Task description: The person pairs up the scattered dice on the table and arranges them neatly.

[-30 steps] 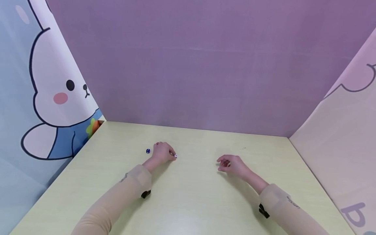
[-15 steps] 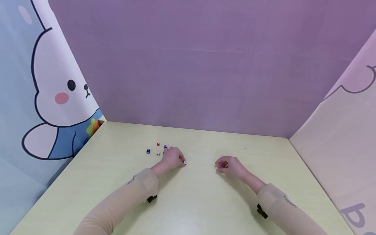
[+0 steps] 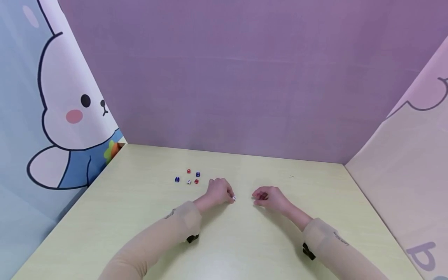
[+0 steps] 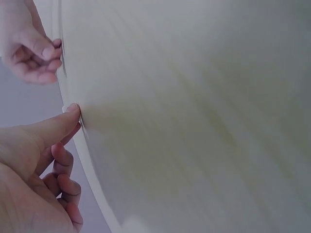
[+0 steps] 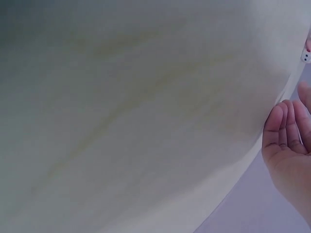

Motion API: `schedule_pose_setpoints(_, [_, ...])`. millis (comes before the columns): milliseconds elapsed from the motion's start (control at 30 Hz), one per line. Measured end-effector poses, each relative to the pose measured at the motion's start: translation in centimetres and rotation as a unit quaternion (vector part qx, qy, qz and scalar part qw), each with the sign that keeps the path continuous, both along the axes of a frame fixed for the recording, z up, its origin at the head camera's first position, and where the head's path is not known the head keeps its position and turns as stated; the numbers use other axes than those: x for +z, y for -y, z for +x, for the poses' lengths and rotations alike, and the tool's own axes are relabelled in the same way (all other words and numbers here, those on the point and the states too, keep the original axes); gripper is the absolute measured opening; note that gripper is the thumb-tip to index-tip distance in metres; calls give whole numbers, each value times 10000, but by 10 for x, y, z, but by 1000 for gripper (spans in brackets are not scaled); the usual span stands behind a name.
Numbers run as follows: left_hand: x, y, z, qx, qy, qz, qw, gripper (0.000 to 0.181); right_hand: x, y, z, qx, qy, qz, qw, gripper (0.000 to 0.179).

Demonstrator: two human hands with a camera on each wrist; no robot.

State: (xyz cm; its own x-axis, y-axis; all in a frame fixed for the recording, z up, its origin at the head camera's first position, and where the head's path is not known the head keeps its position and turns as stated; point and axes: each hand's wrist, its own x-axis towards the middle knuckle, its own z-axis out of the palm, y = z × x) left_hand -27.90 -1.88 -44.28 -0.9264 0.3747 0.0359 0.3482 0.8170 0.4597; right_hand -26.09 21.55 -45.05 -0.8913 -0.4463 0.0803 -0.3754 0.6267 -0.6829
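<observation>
Between thumb and index finger, my left hand (image 3: 218,191) pinches a small white die (image 3: 234,198). The die's dotted face (image 5: 305,56) peeks in at the edge of the right wrist view. A short gap to the right, my right hand (image 3: 272,198) hovers with fingers loosely bent and nothing in them. Behind the left hand lie two blue dice, one farther left (image 3: 177,179) and another blue die (image 3: 198,174) nearer. Among them sit a red die (image 3: 189,171), a second red die (image 3: 196,181) and a white die (image 3: 189,182).
The pale wooden table (image 3: 224,241) runs back to a purple cloth panel (image 3: 227,89). Curtains flank it: one with a cartoon rabbit (image 3: 66,97) at left, a pale one (image 3: 402,167) at right. A tiny mark (image 3: 291,176) shows at back right.
My left hand has moved right and toward me with the white die, uncovering the dice behind it. My right hand has shifted slightly left.
</observation>
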Motion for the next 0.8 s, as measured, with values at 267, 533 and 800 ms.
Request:
schedule_pose_setpoints(267, [-1, -23, 1, -62, 51, 43, 10000, 13, -2, -1, 1, -74, -57, 49, 9999, 19])
schedule_pose_setpoints(533, [0, -43, 2, -102, 110, 97, 9998, 13, -4, -4, 0, 180, -172, -58, 9997, 19])
schedule_pose_setpoints(800, [-1, -58, 4, -36, 93, 219, 9997, 12, -9, -5, -2, 346, -398, -165, 9985, 14])
